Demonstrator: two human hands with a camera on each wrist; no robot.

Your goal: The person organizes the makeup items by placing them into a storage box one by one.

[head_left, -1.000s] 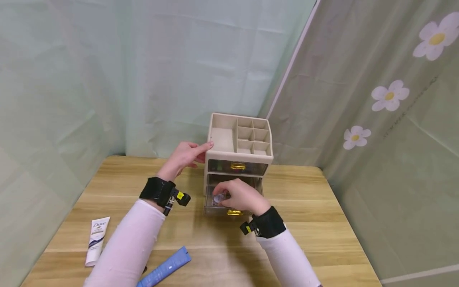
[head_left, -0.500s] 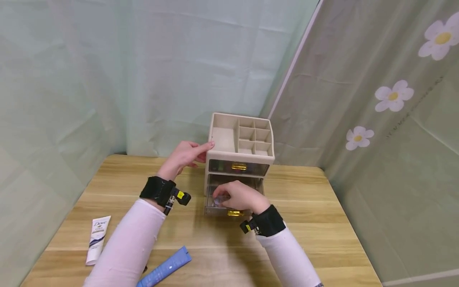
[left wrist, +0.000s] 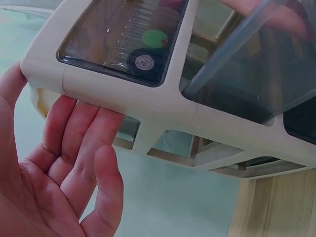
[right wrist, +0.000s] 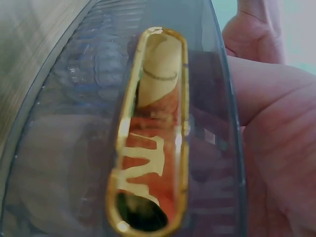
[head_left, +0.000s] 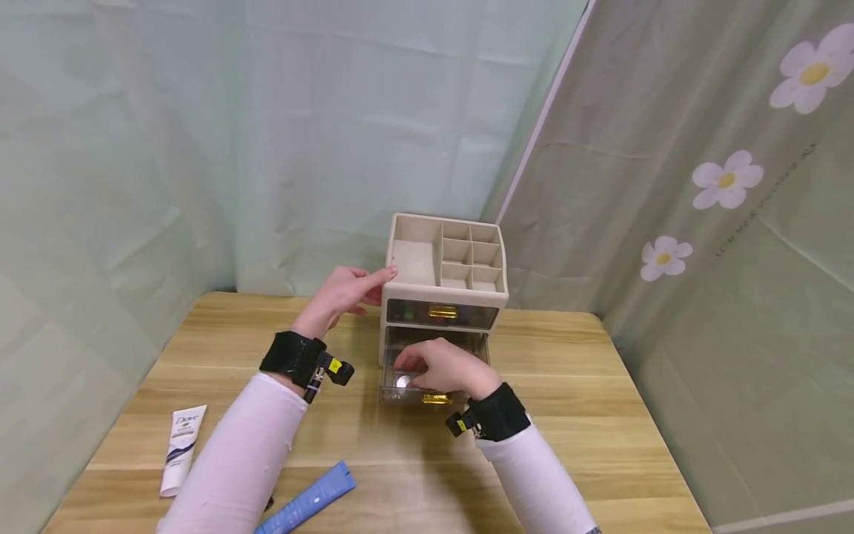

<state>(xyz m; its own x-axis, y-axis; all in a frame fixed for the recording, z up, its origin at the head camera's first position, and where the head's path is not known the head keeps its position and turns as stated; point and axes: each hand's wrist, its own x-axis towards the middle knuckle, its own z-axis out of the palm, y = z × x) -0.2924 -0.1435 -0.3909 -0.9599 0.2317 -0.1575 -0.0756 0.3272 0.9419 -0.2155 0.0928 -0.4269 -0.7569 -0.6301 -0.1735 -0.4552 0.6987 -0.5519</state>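
Observation:
A beige desktop drawer organizer stands on the table, its lower clear drawer pulled out. My left hand holds its left side: the thumb lies on the top rim, the other fingers against the side wall, as the left wrist view shows. My right hand reaches over the drawer front into the drawer. Below its bent fingers, beside the thumb, is a small round clear-and-white thing inside the drawer. The right wrist view shows the drawer's gold handle up close, with part of the hand behind the front.
Upper drawer is closed; a green disc and a black one show through its front. Left on the wooden table lie a white Dove tube and a blue tube. Curtains hang behind.
The small round thing has gone lower in the drawer, from between my right finger and thumb to below the fingers. My left hand keeps its place on the organizer.

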